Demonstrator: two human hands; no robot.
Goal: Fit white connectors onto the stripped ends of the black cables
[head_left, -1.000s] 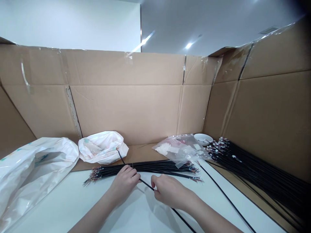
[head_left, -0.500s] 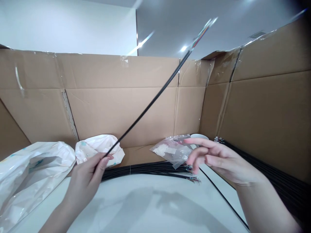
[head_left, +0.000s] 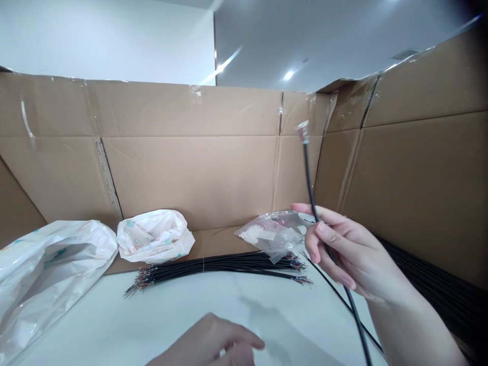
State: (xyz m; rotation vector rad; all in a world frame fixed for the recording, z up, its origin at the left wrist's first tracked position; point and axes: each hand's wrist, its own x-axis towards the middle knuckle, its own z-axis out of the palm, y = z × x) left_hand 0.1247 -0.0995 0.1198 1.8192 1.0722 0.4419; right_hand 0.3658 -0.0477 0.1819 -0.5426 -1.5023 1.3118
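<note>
In my right hand point(head_left: 343, 249) a black multi-core cable point(head_left: 308, 175) is pinched between thumb and fingers. Its upper end rises above the hand and finishes in a pale, blurred tip with reddish strands. The rest of the cable runs down past my palm and out of the bottom of the view. My left hand point(head_left: 213, 343) is low at the centre, over the white table point(head_left: 168, 315), with its index finger stretched out and no object visible in it. Behind both hands lies a tied bundle of black cables point(head_left: 229, 263), its coloured wire ends bare.
Cardboard walls point(head_left: 190, 178) rise at the back and right. A clear bag of white parts point(head_left: 270, 234) touches the bundle. Two white plastic bags point(head_left: 156, 236) stand on the left. A single black cable point(head_left: 339, 295) and more long cables point(head_left: 423, 279) lie right.
The cable has passed from my left hand to my right, and its raised end has dropped. My left hand has let go and moved down to the centre; my right fingers have closed.
</note>
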